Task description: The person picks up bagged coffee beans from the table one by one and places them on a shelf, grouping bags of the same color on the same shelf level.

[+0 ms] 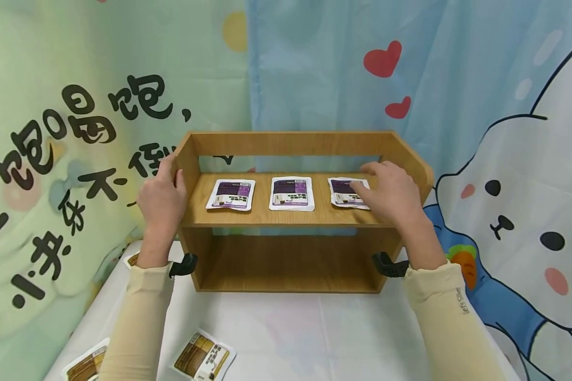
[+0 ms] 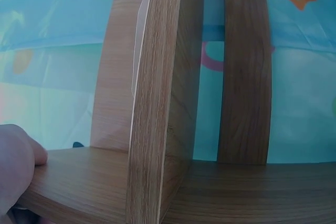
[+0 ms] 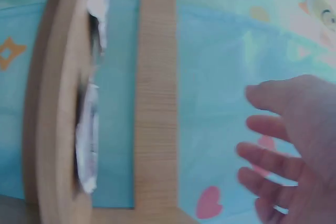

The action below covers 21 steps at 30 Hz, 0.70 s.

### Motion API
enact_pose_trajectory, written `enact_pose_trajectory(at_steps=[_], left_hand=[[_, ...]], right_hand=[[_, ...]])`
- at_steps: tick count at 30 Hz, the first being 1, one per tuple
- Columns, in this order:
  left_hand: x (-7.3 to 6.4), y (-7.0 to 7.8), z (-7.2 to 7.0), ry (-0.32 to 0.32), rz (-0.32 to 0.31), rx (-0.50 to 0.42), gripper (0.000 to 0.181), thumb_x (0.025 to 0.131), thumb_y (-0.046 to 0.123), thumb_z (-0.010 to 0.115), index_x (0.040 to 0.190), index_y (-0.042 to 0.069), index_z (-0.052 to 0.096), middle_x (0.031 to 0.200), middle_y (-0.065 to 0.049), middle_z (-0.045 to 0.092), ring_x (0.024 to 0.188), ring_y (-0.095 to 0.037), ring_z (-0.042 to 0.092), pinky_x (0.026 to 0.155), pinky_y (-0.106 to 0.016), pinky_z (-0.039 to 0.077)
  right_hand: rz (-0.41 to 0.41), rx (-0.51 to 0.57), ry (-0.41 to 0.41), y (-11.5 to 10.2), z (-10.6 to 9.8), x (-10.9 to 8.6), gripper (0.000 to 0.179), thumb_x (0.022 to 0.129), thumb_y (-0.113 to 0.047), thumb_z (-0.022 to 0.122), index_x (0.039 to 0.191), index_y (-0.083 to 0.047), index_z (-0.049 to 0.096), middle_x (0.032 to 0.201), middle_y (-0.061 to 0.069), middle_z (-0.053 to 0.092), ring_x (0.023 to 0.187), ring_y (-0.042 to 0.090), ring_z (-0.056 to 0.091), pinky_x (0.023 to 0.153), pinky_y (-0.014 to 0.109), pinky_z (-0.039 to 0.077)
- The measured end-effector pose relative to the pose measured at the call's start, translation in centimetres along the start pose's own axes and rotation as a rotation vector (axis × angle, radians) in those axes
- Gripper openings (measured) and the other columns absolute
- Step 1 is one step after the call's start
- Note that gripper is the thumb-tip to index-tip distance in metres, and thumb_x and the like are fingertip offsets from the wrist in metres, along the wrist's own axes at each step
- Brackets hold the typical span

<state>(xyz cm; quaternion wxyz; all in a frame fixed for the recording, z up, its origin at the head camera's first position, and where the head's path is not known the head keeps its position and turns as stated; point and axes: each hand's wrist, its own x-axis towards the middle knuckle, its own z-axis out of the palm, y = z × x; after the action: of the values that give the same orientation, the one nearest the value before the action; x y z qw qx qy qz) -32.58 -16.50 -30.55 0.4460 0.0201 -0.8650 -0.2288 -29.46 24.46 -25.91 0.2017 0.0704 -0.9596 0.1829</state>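
Observation:
A small two-tier wooden shelf (image 1: 288,143) stands on a white surface. On its upper board lie three white sachets with purple labels: a left sachet (image 1: 231,194), a middle sachet (image 1: 292,193) and a right sachet (image 1: 345,192). My left hand (image 1: 162,198) grips the shelf's left side panel; in the left wrist view only part of this hand (image 2: 16,166) shows on the panel's edge. Over the right sachet, my right hand (image 1: 393,193) covers part of it. In the right wrist view that hand (image 3: 294,145) has its fingers apart, holding nothing.
At the front lies a sachet with a brown label (image 1: 205,357). Another brown sachet (image 1: 88,362) is partly behind my left sleeve, and a third (image 1: 132,259) peeks out by the left wrist. Printed curtains (image 1: 305,79) hang behind the shelf and at both sides.

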Motion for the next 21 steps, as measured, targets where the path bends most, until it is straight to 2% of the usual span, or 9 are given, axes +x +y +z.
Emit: enact_pose_trajectory(at_steps=[3,5,8,10,12,15,18,21], left_hand=[[0.0,0.0,0.1,0.001,-0.002,0.003,0.033,0.098,0.022,0.057,0.129,0.011,0.058,0.087,-0.023,0.069,0.058,-0.038,0.06,0.047,-0.047,0.043],[0.0,0.1,0.1,-0.001,0.002,0.003,0.033,0.099,0.023,0.056,0.129,0.011,0.058,0.087,-0.023,0.069,0.057,-0.038,0.06,0.047,-0.046,0.043],[0.1,0.0,0.1,-0.005,0.005,0.002,0.033,0.099,0.022,0.056,0.13,0.01,0.057,0.088,-0.023,0.069,0.057,-0.037,0.06,0.047,-0.046,0.043],[0.1,0.0,0.0,-0.004,0.006,0.003,0.033,0.099,0.022,0.056,0.129,0.01,0.057,0.086,-0.023,0.069,0.056,-0.037,0.059,0.047,-0.045,0.042],[0.2,-0.1,-0.1,-0.003,0.006,0.005,0.033,0.099,0.022,0.056,0.129,0.01,0.057,0.085,-0.023,0.069,0.055,-0.036,0.058,0.047,-0.045,0.042],[0.2,0.0,-0.2,0.001,0.008,0.007,0.032,0.099,0.022,0.056,0.129,0.011,0.057,0.084,-0.023,0.068,0.052,-0.035,0.056,0.046,-0.044,0.041],[0.2,0.1,-0.2,-0.007,0.007,0.003,0.032,0.099,0.022,0.056,0.129,0.011,0.057,0.086,-0.023,0.069,0.053,-0.036,0.056,0.046,-0.045,0.041],[0.1,0.2,-0.2,-0.016,0.004,0.0,0.033,0.099,0.022,0.055,0.13,0.011,0.056,0.09,-0.023,0.069,0.054,-0.036,0.057,0.046,-0.045,0.042]], right_hand=[[-0.088,0.034,0.175,-0.3,-1.4,-0.6,0.035,0.092,-0.028,0.066,0.117,-0.004,0.066,0.118,0.019,0.061,0.113,0.04,0.05,0.094,0.059,0.033],[-0.109,0.057,0.317,-0.1,-2.2,-0.8,0.031,0.09,-0.023,0.067,0.113,-0.002,0.068,0.114,0.02,0.063,0.112,0.039,0.05,0.095,0.058,0.031],[-0.091,0.097,0.49,0.9,-2.6,-0.8,0.031,0.09,-0.021,0.067,0.114,-0.001,0.069,0.117,0.02,0.062,0.115,0.038,0.048,0.097,0.056,0.03],[-0.053,0.111,0.564,1.9,-2.4,-0.7,0.035,0.089,-0.021,0.066,0.119,-0.002,0.067,0.121,0.02,0.06,0.119,0.036,0.046,0.099,0.055,0.03],[-0.027,0.116,0.614,2.9,-1.7,-0.6,0.039,0.089,-0.022,0.066,0.124,-0.004,0.064,0.127,0.019,0.057,0.122,0.034,0.045,0.101,0.052,0.03],[0.024,0.127,0.645,4.3,-0.4,-0.5,0.047,0.091,-0.023,0.064,0.135,-0.009,0.056,0.136,0.017,0.051,0.128,0.032,0.042,0.103,0.05,0.03],[0.074,0.156,0.632,5.5,0.9,-0.6,0.054,0.093,-0.026,0.061,0.144,-0.015,0.047,0.143,0.013,0.046,0.129,0.03,0.042,0.105,0.048,0.032],[0.093,0.171,0.633,6.4,2.1,-0.5,0.056,0.095,-0.027,0.059,0.147,-0.018,0.042,0.143,0.011,0.048,0.125,0.032,0.048,0.101,0.05,0.039]])
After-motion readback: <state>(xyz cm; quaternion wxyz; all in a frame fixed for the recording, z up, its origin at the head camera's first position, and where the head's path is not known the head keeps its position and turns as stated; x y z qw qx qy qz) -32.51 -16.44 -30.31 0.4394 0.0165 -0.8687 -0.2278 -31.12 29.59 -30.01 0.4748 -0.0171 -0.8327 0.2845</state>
